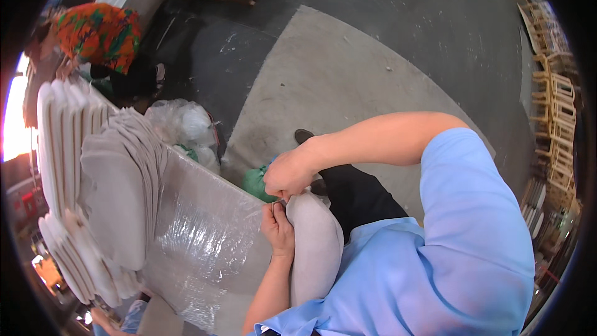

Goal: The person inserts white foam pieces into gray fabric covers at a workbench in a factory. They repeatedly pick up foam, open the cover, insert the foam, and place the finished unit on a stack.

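A light grey fabric-covered cushion (pixel 316 255) stands on edge against my body, beside the table's near edge. My left hand (pixel 278 229) is closed at the cushion's top corner, thumb and fingers pressed together on the fabric edge. Just above it, my right hand (pixel 291 173) reaches across from the right, its fingers curled in a pinch at the same corner. The two hands nearly touch, and they hide the exact spot that they grip. To the left, a row of grey fabric covers (pixel 118 196) leans on the film-wrapped table (pixel 202 230).
White foam pads (pixel 59 143) stand at the table's far left. Clear plastic bags (pixel 186 124) and a green bag (pixel 254 182) lie beyond the table's edge. A person in an orange patterned top (pixel 99 34) bends at the upper left. Wooden chair frames (pixel 556 118) line the right.
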A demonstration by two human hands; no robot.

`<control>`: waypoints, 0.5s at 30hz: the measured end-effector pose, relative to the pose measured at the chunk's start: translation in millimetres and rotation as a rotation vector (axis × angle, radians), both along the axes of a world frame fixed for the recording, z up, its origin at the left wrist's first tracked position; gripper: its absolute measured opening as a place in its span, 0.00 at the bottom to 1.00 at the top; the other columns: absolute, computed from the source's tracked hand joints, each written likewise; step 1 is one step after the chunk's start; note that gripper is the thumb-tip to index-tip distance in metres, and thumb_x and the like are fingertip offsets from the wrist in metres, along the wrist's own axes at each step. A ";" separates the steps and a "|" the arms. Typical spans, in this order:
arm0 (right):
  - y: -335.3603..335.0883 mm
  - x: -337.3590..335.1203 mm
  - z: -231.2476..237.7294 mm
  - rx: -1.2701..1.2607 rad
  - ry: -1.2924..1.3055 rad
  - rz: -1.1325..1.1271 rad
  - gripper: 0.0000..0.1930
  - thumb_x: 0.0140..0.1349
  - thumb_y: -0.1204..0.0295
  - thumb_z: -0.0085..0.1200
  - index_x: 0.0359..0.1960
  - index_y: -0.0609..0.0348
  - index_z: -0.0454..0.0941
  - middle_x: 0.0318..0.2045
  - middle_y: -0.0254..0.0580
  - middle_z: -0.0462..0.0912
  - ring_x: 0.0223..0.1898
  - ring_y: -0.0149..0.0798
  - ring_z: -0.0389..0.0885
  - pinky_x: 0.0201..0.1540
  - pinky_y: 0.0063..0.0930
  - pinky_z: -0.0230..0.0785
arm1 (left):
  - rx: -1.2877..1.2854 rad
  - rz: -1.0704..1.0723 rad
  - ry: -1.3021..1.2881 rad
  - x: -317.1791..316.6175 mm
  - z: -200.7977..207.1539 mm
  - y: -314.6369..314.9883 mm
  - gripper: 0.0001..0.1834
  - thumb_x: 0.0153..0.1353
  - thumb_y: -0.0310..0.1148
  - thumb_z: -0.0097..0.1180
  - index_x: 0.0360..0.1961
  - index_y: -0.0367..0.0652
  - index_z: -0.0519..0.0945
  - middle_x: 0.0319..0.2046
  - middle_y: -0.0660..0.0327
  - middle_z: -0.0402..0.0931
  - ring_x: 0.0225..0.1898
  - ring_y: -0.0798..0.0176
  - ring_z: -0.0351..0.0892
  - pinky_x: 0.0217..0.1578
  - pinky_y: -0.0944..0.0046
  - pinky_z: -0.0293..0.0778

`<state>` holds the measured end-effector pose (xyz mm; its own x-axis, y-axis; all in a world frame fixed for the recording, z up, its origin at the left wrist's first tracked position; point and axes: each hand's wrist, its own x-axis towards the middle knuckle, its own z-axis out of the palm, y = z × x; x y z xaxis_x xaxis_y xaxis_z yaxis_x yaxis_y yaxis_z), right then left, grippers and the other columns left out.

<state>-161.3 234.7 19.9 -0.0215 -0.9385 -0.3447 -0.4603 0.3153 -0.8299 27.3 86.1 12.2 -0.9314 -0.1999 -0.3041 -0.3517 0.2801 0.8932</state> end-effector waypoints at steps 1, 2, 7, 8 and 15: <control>2.7 0.6 4.9 -0.022 0.052 0.010 0.13 0.66 0.62 0.68 0.39 0.60 0.85 0.34 0.38 0.87 0.37 0.34 0.83 0.36 0.39 0.76 | -0.068 -0.031 0.009 0.9 0.7 -1.2 0.11 0.79 0.33 0.52 0.37 0.39 0.78 0.28 0.61 0.76 0.32 0.68 0.71 0.37 0.64 0.72; 7.5 0.1 4.6 -0.025 -0.101 -0.038 0.13 0.65 0.62 0.68 0.39 0.59 0.85 0.34 0.37 0.87 0.37 0.34 0.83 0.36 0.38 0.76 | -0.136 -0.059 0.017 2.0 1.1 -2.3 0.12 0.79 0.33 0.52 0.37 0.39 0.78 0.28 0.60 0.76 0.31 0.67 0.72 0.36 0.64 0.72; 39.4 5.0 -37.3 0.159 -0.798 -0.223 0.10 0.66 0.62 0.69 0.38 0.54 0.86 0.31 0.31 0.84 0.35 0.32 0.80 0.34 0.36 0.74 | -0.175 -0.143 0.010 -6.4 7.8 11.8 0.11 0.78 0.34 0.54 0.39 0.38 0.80 0.28 0.58 0.78 0.30 0.65 0.74 0.36 0.63 0.73; 43.3 6.4 -40.4 0.131 -0.791 -0.232 0.10 0.66 0.62 0.70 0.37 0.53 0.85 0.29 0.30 0.81 0.32 0.31 0.78 0.33 0.33 0.73 | -0.163 -0.159 -0.007 -6.7 4.8 10.0 0.11 0.78 0.35 0.55 0.40 0.38 0.80 0.29 0.59 0.79 0.30 0.65 0.74 0.36 0.63 0.73; 73.1 32.4 -28.6 0.082 -0.743 -0.424 0.12 0.66 0.64 0.69 0.35 0.58 0.82 0.30 0.32 0.81 0.32 0.30 0.79 0.34 0.31 0.74 | 0.158 -0.249 -0.340 -18.5 -1.1 1.9 0.12 0.75 0.35 0.59 0.36 0.39 0.81 0.30 0.70 0.78 0.34 0.74 0.71 0.38 0.68 0.70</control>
<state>-128.9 307.7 -8.7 -0.1070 -0.8735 -0.4750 0.3638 0.4102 -0.8363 8.7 88.0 11.1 -0.7874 0.0915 -0.6096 -0.5714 0.2630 0.7774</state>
